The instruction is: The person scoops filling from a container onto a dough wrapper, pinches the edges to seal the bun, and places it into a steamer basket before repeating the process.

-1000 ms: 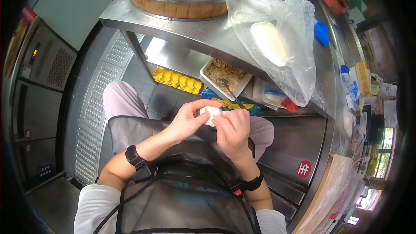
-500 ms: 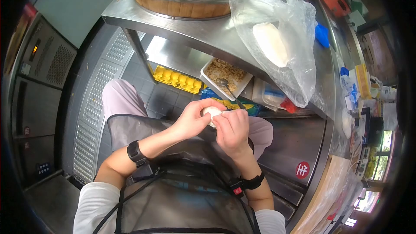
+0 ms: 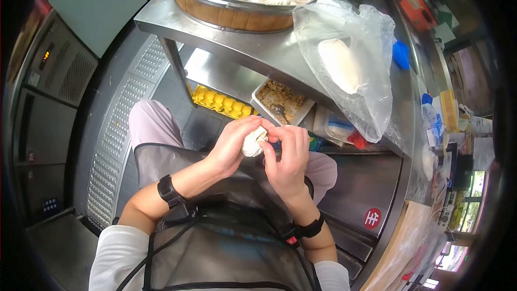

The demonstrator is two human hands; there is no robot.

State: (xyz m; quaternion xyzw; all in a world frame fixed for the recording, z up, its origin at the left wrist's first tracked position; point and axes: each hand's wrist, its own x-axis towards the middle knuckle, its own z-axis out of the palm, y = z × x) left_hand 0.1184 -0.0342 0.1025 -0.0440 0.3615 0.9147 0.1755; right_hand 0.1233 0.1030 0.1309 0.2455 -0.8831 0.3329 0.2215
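Note:
A small white pleated bun (image 3: 254,143) is between my two hands, above my lap. My left hand (image 3: 232,145) cups it from the left, fingers curled over its far side. My right hand (image 3: 286,156) pinches the bun's right edge with thumb and fingertips. Beyond the hands, a white tub (image 3: 259,109) of crumbly brown filling (image 3: 283,97) stands on the lower shelf with a dark spoon (image 3: 280,112) in it. Up on the steel table (image 3: 226,40), a round wooden steamer (image 3: 237,17) holds several buns, and a clear plastic bag (image 3: 371,48) holds white dough (image 3: 340,67).
Yellow egg-tray-like holders (image 3: 223,103) sit on the lower shelf, left of the tub. A lidded plastic container (image 3: 335,125) is right of it. A wooden board (image 3: 401,237) lies at the right edge. A steel cabinet (image 3: 56,70) stands at the left.
The bun has turned and more of its pleated side shows. My right hand's fingers have opened out somewhat. The view has shifted slightly, and the steamer appears lower and farther right.

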